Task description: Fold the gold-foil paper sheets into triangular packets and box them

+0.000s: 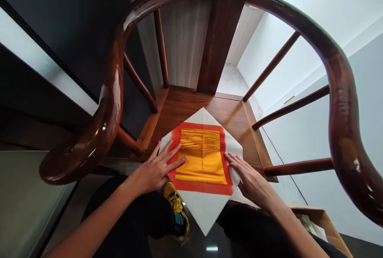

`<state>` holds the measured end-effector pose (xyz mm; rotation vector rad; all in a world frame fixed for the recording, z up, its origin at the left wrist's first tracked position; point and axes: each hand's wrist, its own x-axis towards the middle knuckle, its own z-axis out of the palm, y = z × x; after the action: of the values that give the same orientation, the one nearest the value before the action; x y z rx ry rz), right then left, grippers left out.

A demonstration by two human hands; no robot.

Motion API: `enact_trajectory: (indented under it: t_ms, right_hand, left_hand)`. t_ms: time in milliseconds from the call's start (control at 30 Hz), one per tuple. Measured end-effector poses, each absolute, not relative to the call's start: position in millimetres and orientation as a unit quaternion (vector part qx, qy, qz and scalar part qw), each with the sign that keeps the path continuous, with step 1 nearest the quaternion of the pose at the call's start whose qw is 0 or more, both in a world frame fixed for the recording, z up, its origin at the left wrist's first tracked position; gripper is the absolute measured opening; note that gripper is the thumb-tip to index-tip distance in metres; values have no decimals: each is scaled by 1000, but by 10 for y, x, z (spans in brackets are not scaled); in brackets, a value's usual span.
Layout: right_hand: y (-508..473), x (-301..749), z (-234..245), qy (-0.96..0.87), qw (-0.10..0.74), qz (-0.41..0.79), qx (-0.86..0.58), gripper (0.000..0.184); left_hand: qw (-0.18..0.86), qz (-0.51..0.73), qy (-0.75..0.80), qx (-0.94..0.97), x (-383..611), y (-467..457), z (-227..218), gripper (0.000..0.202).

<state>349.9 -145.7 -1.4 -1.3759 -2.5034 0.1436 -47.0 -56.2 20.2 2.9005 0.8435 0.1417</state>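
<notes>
A square sheet of white paper [204, 206] lies turned like a diamond on the wooden chair seat [230, 120]. A red-bordered yellow-orange panel [202, 158] is printed on it, with thin red lines near its top. My left hand [157, 168] lies flat on the sheet's left side, fingers spread across the red border. My right hand [247, 176] rests on the right side, its fingertips on the red border near the white corner. Neither hand visibly grips the sheet. Part of the sheet's left edge is hidden under my left hand.
A glossy dark wooden chair back with a curved rail [341, 102] and several spindles arches around the seat. A yellow sneaker [176, 206] sits below the sheet, between my dark-clothed legs. A cardboard box [323, 222] stands at lower right, beside a pale wall.
</notes>
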Motion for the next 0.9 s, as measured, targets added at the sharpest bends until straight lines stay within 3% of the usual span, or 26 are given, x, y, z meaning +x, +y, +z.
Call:
enact_trajectory:
  t_ms: [100,267,333,400,467,533,667,900]
  right_hand:
    - [-1428,3490,84,-877,112,44,-464,94]
    - [-1421,3525,235,-866,169,99,-460,94]
    - [-1398,3562,290,-830,188,182,-493,84]
    - [-1328,3597,346,-774,194,277,-536,60]
    - [-1208,3612,387,-713,180,356,-577,33]
    - [-1056,3596,393,-659,170,394,-618,36]
    - [-774,3485,305,-616,172,370,-674,49]
    - [-611,3305,214,-606,127,257,-742,52]
  left_hand:
    - [44,49,275,959,-518,-559,156,90]
    - [110,145,213,960,-613,-539,96,68]
    - [194,194,211,938,-613,-518,78,50]
    - [278,224,270,894,-574,-490,83,38]
    - [342,230,372,832,-502,-459,115,41]
    - [384,217,471,764,-415,-424,160,50]
    - [404,244,554,686,-254,-335,214,49]
    - [363,286,601,652,-142,-186,250,34]
